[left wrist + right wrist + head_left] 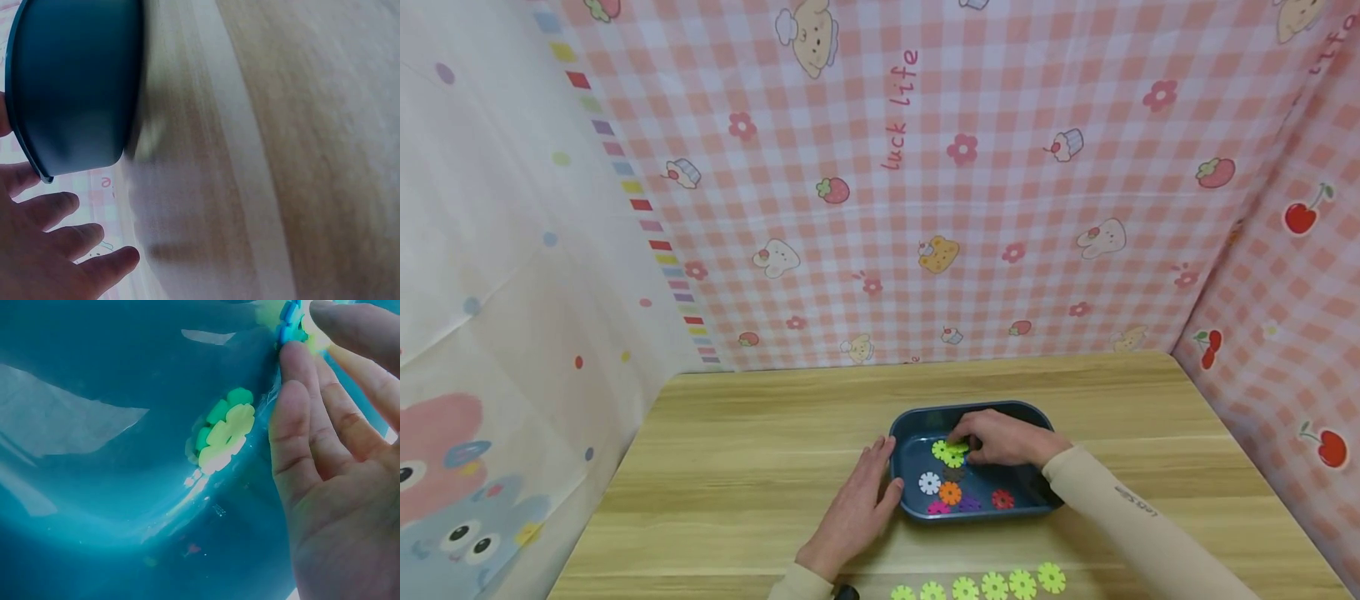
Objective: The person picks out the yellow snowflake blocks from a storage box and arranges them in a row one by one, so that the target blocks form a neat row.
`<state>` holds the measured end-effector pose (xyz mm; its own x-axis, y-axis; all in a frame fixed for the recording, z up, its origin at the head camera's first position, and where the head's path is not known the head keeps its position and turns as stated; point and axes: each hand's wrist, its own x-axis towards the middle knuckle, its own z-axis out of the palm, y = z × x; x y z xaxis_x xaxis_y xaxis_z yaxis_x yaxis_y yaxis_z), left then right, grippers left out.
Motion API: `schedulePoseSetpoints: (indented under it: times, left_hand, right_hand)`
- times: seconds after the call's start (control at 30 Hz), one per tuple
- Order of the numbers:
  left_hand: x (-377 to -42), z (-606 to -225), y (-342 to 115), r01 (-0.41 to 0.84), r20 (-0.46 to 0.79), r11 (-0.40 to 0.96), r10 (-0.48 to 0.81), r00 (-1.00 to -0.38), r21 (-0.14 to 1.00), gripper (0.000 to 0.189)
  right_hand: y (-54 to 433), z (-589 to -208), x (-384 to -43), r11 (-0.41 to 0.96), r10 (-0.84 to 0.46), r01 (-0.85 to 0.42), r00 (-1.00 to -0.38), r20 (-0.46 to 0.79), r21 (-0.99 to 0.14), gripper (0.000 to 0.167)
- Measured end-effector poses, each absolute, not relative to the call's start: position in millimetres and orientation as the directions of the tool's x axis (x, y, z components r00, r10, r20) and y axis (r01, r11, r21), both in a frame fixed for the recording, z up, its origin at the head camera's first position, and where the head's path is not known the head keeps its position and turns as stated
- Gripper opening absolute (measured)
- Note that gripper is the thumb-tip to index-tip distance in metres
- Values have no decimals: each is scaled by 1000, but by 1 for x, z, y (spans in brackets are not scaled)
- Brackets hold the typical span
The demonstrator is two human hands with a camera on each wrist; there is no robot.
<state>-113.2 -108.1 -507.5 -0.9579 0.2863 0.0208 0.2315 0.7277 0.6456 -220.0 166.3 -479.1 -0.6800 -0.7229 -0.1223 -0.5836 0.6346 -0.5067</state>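
Note:
Inside the dark blue tray (917, 458), my right hand (1003, 437) reaches down among yellow-green snowflake discs (940, 450) near the back. Its thumb and index finger pinch a yellow-green disc (319, 339), partly hidden by the thumb; the other fingers extend beside it. Another yellow-green disc (226, 437) lies apart from the fingers in the right wrist view. My left hand (857, 504) rests at the tray's left end, thumb and fingertips right at the rim (28, 147), with the other fingers spread and fairly straight.
Toward the tray's front lie white (929, 483), orange (951, 493), pink (938, 507), purple (970, 502) and red (1002, 499) discs, with a dark one (953, 473) behind. A row of several yellow-green discs (994, 586) lies on the wooden table (737, 475) nearer me. Patterned cloth (865, 225) hangs behind.

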Motion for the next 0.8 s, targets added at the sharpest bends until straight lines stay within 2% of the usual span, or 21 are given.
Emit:
schedulePoseSetpoints:
  times: [0.5,0.8]
  left_hand:
    - [-114,-508,-107,220,10,734,279,-960,643,61]
    - [-113,-508,-108,227,15,731,284,-959,644,62]
  right_hand:
    - [165,-481,-218,633,-736,-613,-666,-122,-472,32]
    - [164,-483,-217,658,-721,-618,-682,-121,-430,29]
